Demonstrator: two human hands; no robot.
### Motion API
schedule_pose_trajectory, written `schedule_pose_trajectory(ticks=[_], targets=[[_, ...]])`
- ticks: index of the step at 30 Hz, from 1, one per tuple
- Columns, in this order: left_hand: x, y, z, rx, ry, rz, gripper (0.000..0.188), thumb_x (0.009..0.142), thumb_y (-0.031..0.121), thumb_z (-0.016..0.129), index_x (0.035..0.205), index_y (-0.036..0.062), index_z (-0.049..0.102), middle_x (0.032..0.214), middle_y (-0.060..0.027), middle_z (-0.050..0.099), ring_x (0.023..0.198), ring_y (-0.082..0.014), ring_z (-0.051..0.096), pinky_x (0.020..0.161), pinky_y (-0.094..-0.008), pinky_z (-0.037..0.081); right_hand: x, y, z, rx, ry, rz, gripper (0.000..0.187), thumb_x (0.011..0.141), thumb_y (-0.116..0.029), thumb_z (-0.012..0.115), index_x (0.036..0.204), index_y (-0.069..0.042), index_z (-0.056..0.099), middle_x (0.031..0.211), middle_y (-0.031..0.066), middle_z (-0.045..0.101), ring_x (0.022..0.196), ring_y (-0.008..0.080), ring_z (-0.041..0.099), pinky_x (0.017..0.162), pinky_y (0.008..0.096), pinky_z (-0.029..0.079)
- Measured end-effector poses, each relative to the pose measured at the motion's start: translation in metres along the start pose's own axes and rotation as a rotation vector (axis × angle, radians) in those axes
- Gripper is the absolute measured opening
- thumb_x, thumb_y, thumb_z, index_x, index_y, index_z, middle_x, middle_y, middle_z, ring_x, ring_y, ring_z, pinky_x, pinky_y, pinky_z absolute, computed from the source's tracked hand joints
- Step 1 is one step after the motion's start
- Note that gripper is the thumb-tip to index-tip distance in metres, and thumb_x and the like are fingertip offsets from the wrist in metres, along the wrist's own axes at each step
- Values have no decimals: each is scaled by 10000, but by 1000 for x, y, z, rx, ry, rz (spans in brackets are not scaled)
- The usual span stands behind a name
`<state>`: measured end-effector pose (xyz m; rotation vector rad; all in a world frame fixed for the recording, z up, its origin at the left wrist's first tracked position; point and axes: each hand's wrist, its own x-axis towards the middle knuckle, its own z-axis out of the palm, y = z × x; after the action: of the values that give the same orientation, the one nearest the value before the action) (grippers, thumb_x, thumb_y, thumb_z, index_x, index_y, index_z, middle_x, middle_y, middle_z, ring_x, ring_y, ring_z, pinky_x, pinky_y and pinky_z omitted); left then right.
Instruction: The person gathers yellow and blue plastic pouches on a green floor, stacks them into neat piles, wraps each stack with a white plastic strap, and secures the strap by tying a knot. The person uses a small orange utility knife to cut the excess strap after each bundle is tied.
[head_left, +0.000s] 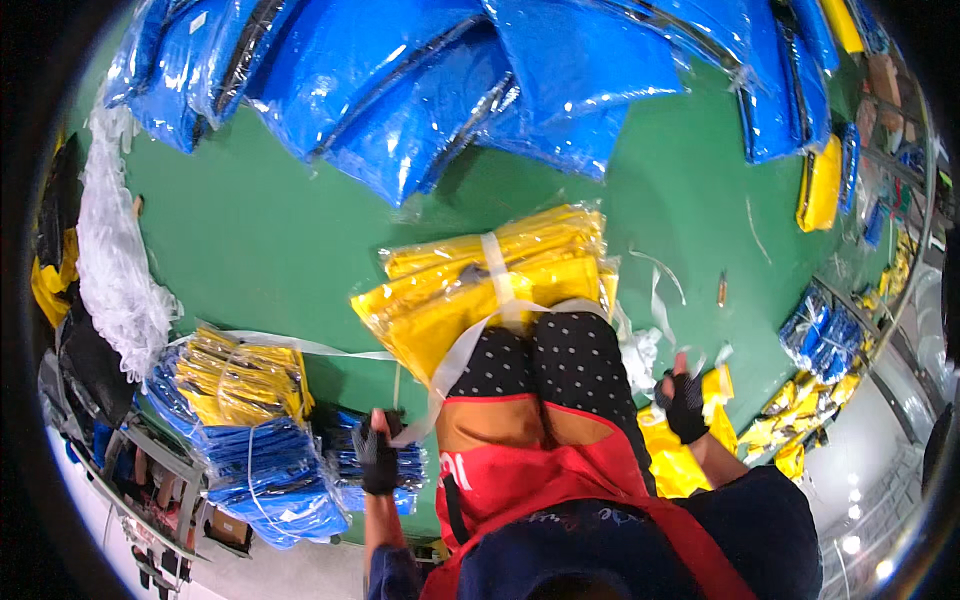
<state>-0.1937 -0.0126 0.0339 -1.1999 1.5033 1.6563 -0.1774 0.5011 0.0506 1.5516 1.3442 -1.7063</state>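
Note:
A stack of yellow items in clear plastic bags point(470, 285) lies on the floor against my knees, with a white strap point(497, 262) around its middle. A loose length of that strap curves over my left knee to my left hand point(378, 460). This hand, in a black fingerless glove, is closed on the strap beside my left thigh. My right hand point(686, 408), gloved the same way, is held out past my right knee with finger and thumb apart and nothing visible in it. Beneath it lie yellow packages point(672, 455), and white plastic scraps point(640, 352) are close by.
Large blue bagged packages point(400, 110) spread across the far floor. Tied blue bundles point(265, 475) and a yellow bundle point(245, 380) stand at my left, near a heap of white strapping point(120, 260). More blue packs point(820, 335) lie at right, and a small orange tool point(722, 290) rests on the green floor.

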Motion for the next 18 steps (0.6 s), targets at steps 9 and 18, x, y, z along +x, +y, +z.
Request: schedule_pose_trajectory(ticks=[9,18], targets=[[-90,101,74,246,-143,510,467,851,435,498,1041,8,504,771,-19,485,632,-120,452,550,-209,362,50,-115,111,-833,-445,-863,400,933,-369,350,947,-52,593,762,147,561,619,263,531,586,373,433],[-152,73,48,376,-512,-166,337,863,370,508,926,41,551,809,-100,590,712,-215,564,645,-319,446,-3,-26,49,-1927,-789,-939,519,802,-439,474,1021,19,578,1071,283,513,1017,385,492,858,420,412]])
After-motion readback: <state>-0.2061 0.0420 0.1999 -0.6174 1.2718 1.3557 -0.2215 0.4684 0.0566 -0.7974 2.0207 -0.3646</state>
